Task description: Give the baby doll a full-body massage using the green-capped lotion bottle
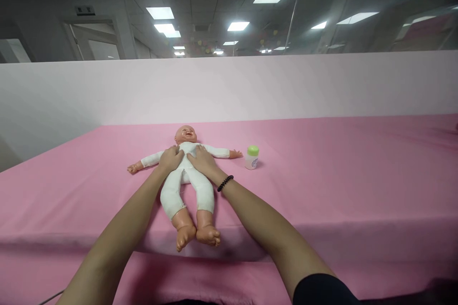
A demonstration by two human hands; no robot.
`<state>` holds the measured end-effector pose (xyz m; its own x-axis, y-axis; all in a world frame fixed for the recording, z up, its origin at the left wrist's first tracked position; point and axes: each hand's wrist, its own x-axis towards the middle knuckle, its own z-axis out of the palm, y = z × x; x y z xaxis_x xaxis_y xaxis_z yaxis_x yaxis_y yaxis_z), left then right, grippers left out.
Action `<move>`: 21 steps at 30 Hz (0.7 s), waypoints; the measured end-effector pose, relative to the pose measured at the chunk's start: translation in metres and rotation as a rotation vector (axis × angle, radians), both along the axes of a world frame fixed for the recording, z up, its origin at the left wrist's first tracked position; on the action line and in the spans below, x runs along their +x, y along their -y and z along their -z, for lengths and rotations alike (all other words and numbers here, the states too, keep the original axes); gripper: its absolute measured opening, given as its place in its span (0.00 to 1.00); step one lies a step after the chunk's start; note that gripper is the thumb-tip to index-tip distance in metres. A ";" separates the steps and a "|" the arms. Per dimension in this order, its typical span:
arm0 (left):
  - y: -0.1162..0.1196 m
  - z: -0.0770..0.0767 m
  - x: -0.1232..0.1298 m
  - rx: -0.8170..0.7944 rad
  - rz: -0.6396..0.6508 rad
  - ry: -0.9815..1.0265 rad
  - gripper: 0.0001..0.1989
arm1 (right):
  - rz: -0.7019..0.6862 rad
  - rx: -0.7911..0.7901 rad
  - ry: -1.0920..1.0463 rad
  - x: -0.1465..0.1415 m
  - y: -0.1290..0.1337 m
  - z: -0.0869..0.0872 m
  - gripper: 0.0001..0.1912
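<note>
**Two bare hands lie on a baby doll's chest**

The left hand [171, 159] and the right hand [202, 162], with a black bead bracelet [225, 183] at its wrist, rest flat on the white-dressed baby doll [185, 176]; the fingers [192, 154] are released, not clenched and grasping nothing. The doll lies on its back on a pink cloth [307, 186], feet toward the person. Near its outstretched hand stands a small white bottle [252, 157] with green cap, upright. Behind is a pale pink wall [229, 88].
</note>
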<state>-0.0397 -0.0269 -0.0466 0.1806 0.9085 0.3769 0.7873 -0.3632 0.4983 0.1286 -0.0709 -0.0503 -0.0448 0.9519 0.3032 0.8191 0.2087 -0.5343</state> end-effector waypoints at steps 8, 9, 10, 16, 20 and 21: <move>0.013 -0.005 0.001 0.091 -0.047 -0.106 0.22 | -0.109 0.074 0.010 -0.003 0.011 -0.010 0.20; 0.013 -0.005 0.000 0.098 -0.013 -0.109 0.23 | -0.146 0.080 0.004 -0.003 0.010 -0.009 0.20; 0.012 -0.004 -0.001 0.101 0.024 -0.110 0.23 | -0.177 0.085 -0.002 -0.003 0.008 -0.009 0.20; 0.000 0.000 -0.002 0.066 0.243 -0.094 0.27 | -0.252 0.035 -0.009 0.000 -0.006 -0.001 0.27; -0.005 0.001 0.002 0.023 0.226 -0.099 0.30 | -0.167 -0.078 -0.003 0.002 -0.012 0.003 0.34; -0.005 0.001 0.002 0.018 0.197 -0.100 0.29 | -0.142 -0.091 -0.002 0.003 -0.012 0.004 0.36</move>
<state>-0.0378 -0.0222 -0.0477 0.3909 0.8455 0.3638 0.7457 -0.5226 0.4134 0.1312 -0.0588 -0.0540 -0.1800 0.9595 0.2166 0.7836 0.2730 -0.5581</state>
